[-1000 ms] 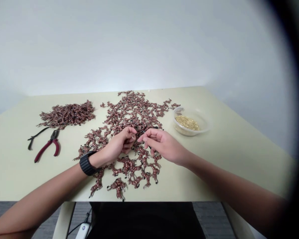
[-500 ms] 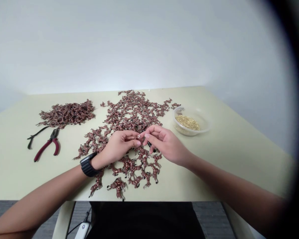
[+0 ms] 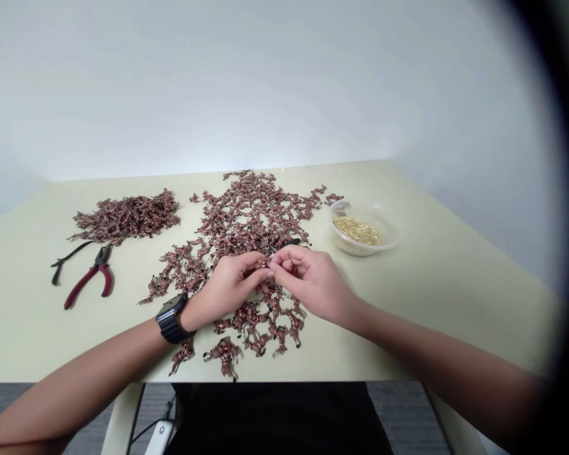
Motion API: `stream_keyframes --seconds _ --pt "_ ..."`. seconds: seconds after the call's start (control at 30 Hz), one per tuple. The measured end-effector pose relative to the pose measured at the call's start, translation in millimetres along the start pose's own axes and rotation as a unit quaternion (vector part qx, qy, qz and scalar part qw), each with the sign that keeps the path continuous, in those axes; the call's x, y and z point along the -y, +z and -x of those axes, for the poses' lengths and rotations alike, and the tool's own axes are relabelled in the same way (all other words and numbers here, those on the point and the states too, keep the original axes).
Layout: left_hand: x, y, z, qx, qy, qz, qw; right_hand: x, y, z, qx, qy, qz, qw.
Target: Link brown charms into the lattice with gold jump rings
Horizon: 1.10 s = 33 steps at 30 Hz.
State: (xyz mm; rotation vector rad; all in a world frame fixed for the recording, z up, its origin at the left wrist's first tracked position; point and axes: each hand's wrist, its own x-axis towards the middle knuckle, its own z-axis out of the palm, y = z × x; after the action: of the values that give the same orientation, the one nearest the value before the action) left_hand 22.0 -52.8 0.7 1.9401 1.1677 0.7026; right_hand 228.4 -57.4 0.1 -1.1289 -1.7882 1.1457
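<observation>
Two hands, left (image 3: 230, 284), right (image 3: 313, 281), pinch a gold piece (image 3: 264, 263).

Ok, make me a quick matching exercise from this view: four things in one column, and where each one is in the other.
Things:
1 black wristwatch
2 red-handled pliers
3 clear plastic bowl
4 heap of reddish-brown figurines

Places:
A table, left side, nearer the person
B right of the spread figurines, holding gold grains
C around the left wrist
D table, left side, farther from the person

Pairs: 1-C, 2-A, 3-B, 4-D
</observation>
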Motion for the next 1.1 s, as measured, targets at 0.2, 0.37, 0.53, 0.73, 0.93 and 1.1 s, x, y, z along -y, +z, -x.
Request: stream_keyframes --seconds 0.2,0.37,0.53,0.73,0.93,1.1 --pt "-5.1 2.5 3.3 -0.009 0.032 -0.054 0.998 -0.8 0.1 -1.6 -0.014 0.002 -0.004 1.000" --pt "-5.1 2.1 6.2 -0.037 0.048 -0.100 0.993 -1.4 1.5 -1.2 -0.008 0.010 0.013 1.000" --pt "-6.1 2.0 7.0 -0.046 0.064 -0.132 0.988 -0.9 2.9 -1.0 -0.011 0.013 0.024 1.000" --pt "-6.7 4.1 7.2 -0.040 0.043 -0.157 0.986 -0.6 5.0 -1.0 -0.019 0.008 0.034 0.999" --pt "-5.7 5.2 7.8 -0.040 0.039 -0.166 0.985 -0.3 5.7 -0.9 -0.030 -0.001 0.064 0.997" --pt "-5.6 7.0 6.8 -0.043 0.039 -0.196 0.979 1.5 6.0 -0.7 -0.045 -0.010 0.085 0.995"
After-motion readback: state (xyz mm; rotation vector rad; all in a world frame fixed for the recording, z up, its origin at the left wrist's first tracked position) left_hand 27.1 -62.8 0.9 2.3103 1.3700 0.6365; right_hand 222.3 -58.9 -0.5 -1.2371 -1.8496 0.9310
